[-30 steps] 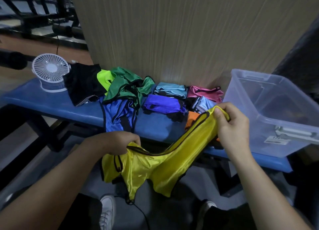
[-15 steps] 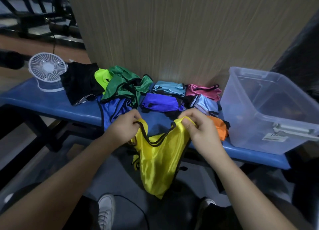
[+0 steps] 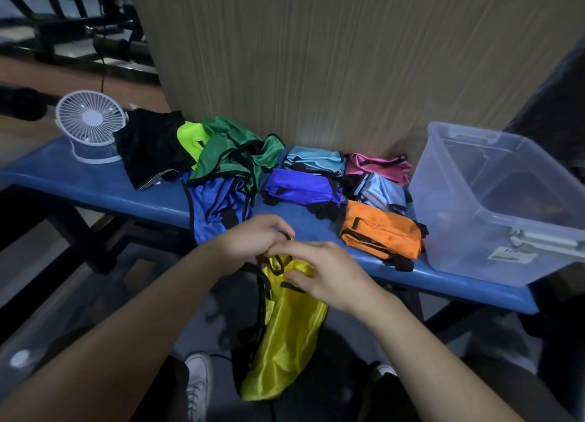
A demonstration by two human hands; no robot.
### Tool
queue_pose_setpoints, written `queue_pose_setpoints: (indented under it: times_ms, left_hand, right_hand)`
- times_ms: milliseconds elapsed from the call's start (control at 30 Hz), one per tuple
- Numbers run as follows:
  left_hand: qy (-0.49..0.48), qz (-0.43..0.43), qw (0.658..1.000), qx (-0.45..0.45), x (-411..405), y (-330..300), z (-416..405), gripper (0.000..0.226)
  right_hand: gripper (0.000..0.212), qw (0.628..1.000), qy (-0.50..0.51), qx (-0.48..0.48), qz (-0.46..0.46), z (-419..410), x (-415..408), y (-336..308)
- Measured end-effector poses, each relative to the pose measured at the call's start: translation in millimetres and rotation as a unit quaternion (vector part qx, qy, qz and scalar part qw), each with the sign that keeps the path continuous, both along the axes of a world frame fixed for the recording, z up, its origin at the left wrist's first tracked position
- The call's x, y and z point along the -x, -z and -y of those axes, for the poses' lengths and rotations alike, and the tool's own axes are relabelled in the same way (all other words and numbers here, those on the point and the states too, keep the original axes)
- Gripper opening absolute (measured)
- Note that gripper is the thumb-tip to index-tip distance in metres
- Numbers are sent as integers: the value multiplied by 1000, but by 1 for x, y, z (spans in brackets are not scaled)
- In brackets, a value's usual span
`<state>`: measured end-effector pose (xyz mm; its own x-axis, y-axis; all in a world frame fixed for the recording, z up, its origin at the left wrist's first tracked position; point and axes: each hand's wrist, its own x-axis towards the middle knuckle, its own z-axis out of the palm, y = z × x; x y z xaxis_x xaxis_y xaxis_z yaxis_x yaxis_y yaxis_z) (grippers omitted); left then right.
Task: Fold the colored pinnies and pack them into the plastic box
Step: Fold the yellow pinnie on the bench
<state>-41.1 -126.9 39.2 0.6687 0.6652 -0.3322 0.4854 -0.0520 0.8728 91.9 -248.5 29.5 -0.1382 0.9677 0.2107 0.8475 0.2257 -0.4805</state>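
Yellow pinny (image 3: 285, 326) hangs below the desk's (image 3: 95, 184) front edge, its top pinched by both hands: left hand (image 3: 253, 241) and right hand (image 3: 323, 273) curl round it, touching. Box (image 3: 506, 216) sits at the desk's right end.

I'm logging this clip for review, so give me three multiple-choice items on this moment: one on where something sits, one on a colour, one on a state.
1. Where does the white fan stand?
A. left end of the blue bench
B. inside the plastic box
C. on the floor

2. What colour is the folded pinny nearest the box?
A. pink
B. orange
C. green

3. How is the yellow pinny held?
A. lying flat on the bench
B. gripped at its top by both hands, hanging down
C. held by one hand only

Key: 1 A, it stands beside the black cloth. 2 B, the orange pinny lies beside the box wall. 3 B, the left hand and right hand meet at its top.
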Motion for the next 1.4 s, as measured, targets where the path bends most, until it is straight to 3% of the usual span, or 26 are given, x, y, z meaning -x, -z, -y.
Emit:
queue_pose_setpoints:
  times_ms: [100,233,400,467,667,867,933,1033,1200,1400]
  left_hand:
    - [-2,31,998,52,2,-1,0,29]
    - [34,73,990,118,3,1,3,28]
    - [86,137,970,180,7,3,3,20]
    - [90,137,977,136,10,5,1,18]
    - [138,123,983,9,17,15,4,41]
    - [153,94,975,-131,11,22,11,51]
    - [143,81,964,-208,5,26,12,44]
    - [107,75,943,-306,-1,29,11,14]
    - [83,72,947,-301,4,17,7,13]
    - [87,60,946,-306,16,4,5,8]
  right_hand:
    - [52,1000,-10,-16,-11,0,2,-1]
    - [32,999,-28,-31,-27,-1,6,-1]
    - [25,993,30,-41,-103,1,-2,-6]
    - [25,989,67,-36,-129,2,-10,-8]
    - [11,964,181,-72,-179,0,-28,-9]
    - [9,963,201,-73,-161,-3,-21,-6]
    - [9,962,207,-72,-161,-4,-18,-4]
    - [9,963,206,-67,-157,-4,-19,-3]
    - [9,972,189,-49,-129,-1,-28,-8]
    - [12,978,203,-47,-20,7,-37,-12]
